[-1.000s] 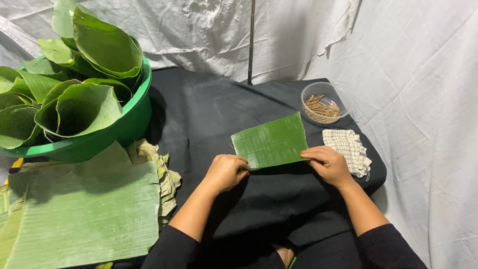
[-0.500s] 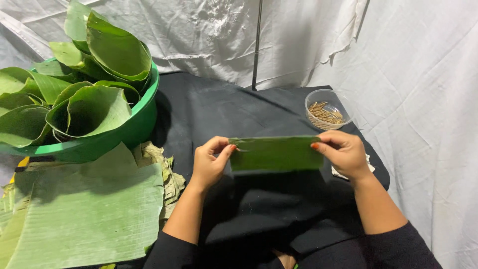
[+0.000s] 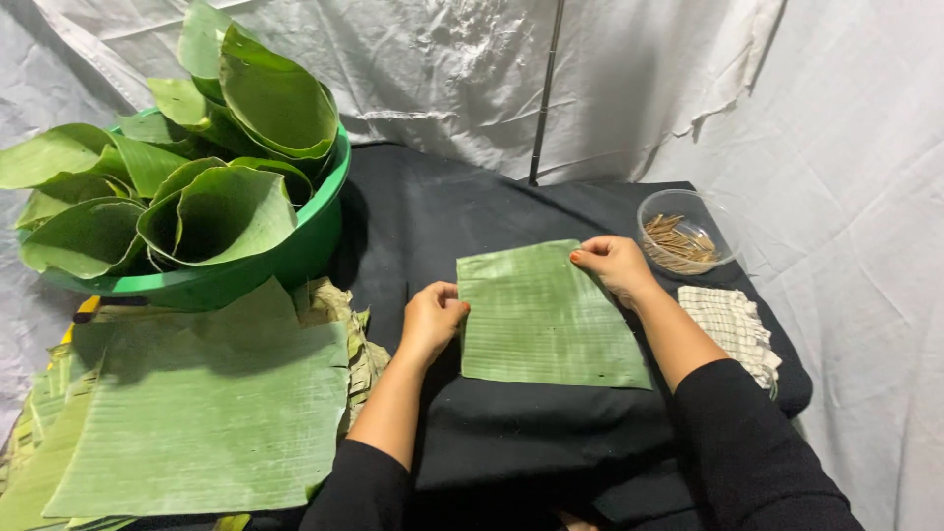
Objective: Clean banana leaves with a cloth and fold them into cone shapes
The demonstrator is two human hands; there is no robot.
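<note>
Near the front edge of the table (image 3: 492,197), covered with a black cloth, a rectangular piece of banana leaf (image 3: 546,320) lies flat with its pale ribbed side up. The left hand (image 3: 431,320) rests at the leaf's left edge, fingers curled together and pinching that edge. The right hand (image 3: 612,262) is at the leaf's far right corner, fingers closed together on the corner. Both forearms come up from the front edge in black sleeves (image 3: 747,442).

At the front left corner a stack of large flat leaves (image 3: 197,413) lies spread out, with a heap of dry, yellowish leaf scraps (image 3: 349,334) poking out from under its right side, just beside the left hand's forearm. Toward the right edge, near the right forearm, a folded checked cloth (image 3: 733,324) lies on the black cover.

Farther back on the left stands a green plastic basin (image 3: 285,261) filled with rolled and curled leaf pieces (image 3: 216,211), some rising well above its rim. Toward the far right corner, just beyond the right hand, is a clear round bowl (image 3: 688,231) holding short thin sticks (image 3: 678,246). A white sheet (image 3: 442,69) hangs behind the table, and a thin dark pole (image 3: 546,88) stands upright in front of it
</note>
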